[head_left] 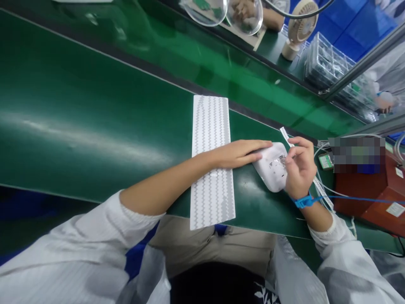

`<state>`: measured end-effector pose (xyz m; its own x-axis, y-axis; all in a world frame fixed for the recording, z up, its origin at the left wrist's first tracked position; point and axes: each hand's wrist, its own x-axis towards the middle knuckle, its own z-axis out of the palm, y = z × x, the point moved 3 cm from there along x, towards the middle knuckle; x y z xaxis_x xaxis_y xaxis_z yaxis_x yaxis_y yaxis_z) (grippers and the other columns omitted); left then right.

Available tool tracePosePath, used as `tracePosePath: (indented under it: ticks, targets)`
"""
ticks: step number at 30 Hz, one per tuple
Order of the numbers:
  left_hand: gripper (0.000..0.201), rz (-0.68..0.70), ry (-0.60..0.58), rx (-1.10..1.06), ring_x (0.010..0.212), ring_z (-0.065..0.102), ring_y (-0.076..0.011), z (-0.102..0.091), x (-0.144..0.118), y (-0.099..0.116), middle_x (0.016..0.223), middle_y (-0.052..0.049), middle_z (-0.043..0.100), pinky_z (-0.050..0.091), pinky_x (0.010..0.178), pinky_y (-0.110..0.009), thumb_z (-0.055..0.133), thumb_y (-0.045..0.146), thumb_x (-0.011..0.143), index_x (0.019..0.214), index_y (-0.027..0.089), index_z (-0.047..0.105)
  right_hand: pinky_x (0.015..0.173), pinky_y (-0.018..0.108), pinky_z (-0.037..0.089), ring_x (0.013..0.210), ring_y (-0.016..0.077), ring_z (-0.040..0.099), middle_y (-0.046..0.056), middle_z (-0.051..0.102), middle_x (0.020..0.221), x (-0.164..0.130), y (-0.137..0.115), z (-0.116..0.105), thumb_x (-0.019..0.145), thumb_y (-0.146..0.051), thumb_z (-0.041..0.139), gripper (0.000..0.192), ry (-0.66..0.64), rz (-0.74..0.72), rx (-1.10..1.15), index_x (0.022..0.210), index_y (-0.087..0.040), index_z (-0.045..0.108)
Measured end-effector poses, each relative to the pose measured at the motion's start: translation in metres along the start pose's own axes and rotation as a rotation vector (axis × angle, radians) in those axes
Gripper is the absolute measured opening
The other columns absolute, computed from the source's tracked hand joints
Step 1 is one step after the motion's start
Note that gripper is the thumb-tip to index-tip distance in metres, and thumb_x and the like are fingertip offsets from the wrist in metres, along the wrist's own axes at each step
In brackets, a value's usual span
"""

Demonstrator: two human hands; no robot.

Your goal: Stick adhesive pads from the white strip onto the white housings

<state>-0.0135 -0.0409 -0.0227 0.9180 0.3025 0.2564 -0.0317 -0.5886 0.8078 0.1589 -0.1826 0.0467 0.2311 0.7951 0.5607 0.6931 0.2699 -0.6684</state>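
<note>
Wearing white sleeves [79,253], both arms reaching over green bench [79,126]. Lying flat under L forearm: white zigzag-printed sheet [211,126]. L hand [242,153] resting open, fingers extended, pressing on white plastic housing [268,171] at bench's near edge. R hand [299,166], blue wrist strap [303,201], pinching narrow label strip [284,135] over housing. Sitting further R: red box [370,194].

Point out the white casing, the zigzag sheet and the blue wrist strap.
white casing [268,171]: head view, its bare rounded left part.
zigzag sheet [211,122]: head view, upper half, above the forearm.
blue wrist strap [303,201]: head view, band on the right wrist.
</note>
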Motion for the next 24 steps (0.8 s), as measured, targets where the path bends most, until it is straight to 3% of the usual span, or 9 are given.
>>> tracePosePath:
  ticks: [3,6,9,13,24]
  targets:
    - [0.067,0.02,0.002,-0.017,0.16,0.062,-0.0371,0.002,-0.005,0.001,0.175,-0.019,0.062,0.049,0.135,-0.057,0.066,0.057,0.114,0.173,0.026,0.057,0.11,0.057,0.058,0.122,0.0345,0.07,0.012,0.072,0.122,0.007,0.037,-0.006,0.101,-0.029,0.062,0.013,0.032,0.093,0.068,0.088,-0.027,0.063]
    - [0.073,0.038,-0.018,-0.069,0.139,0.072,-0.0362,-0.002,-0.009,0.004,0.155,-0.019,0.072,0.063,0.115,-0.052,0.085,0.061,0.101,0.164,0.028,0.067,0.103,0.054,0.061,0.114,0.033,0.072,0.012,0.075,0.12,0.001,0.054,-0.003,0.1,-0.033,0.065,0.014,-0.136,0.174,0.157,0.087,-0.026,0.065]
    - [0.075,0.027,-0.071,-0.151,0.124,0.075,-0.0316,-0.004,-0.011,0.006,0.142,-0.016,0.075,0.067,0.101,-0.044,0.094,0.058,0.095,0.16,0.031,0.07,0.104,0.054,0.062,0.115,0.033,0.073,0.012,0.078,0.123,-0.006,0.053,-0.003,0.102,-0.034,0.068,0.016,-0.265,0.191,0.202,0.088,-0.026,0.068]
    - [0.076,-0.021,-0.106,-0.2,0.115,0.074,-0.028,-0.004,-0.013,0.004,0.134,-0.011,0.075,0.065,0.098,-0.041,0.096,0.057,0.093,0.16,0.033,0.069,0.107,0.053,0.063,0.119,0.0328,0.075,0.011,0.08,0.13,-0.006,0.046,-0.005,0.104,-0.03,0.068,0.014,-0.341,0.195,0.205,0.091,-0.026,0.071]
    - [0.074,-0.077,-0.139,-0.214,0.11,0.072,-0.0271,-0.003,-0.017,0.002,0.126,-0.008,0.074,0.062,0.096,-0.04,0.093,0.061,0.095,0.16,0.037,0.067,0.103,0.051,0.064,0.116,0.0304,0.077,0.011,0.081,0.133,-0.002,0.038,-0.004,0.107,-0.026,0.065,0.014,-0.405,0.169,0.155,0.094,-0.026,0.07]
